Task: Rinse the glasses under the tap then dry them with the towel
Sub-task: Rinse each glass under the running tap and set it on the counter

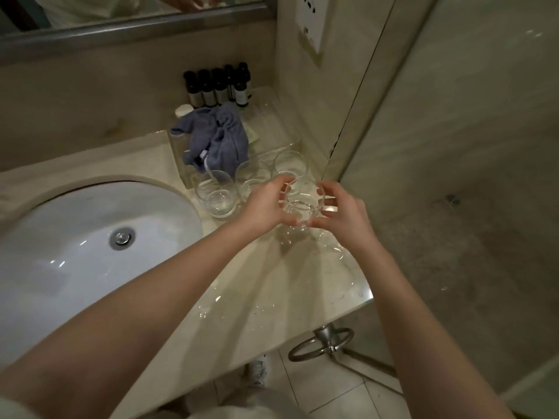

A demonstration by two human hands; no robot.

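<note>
A clear round glass [302, 204] is held between both hands just above the marble counter [272, 285]. My left hand [266, 207] grips its left side and my right hand [344, 211] grips its right side, fingers curled round it. Three more clear glasses stand behind it: one at the left [215, 195], one in the middle [251, 176], one at the back right [291, 164]. A crumpled blue-grey towel [216, 137] lies on a clear tray behind the glasses. No tap is in view.
A white oval sink [75, 255] with a metal drain [121, 237] lies at the left. Several dark small bottles [217, 86] line the back wall. Water drops dot the counter. A metal towel ring [320, 343] hangs under the counter's right edge. The wall corner stands close on the right.
</note>
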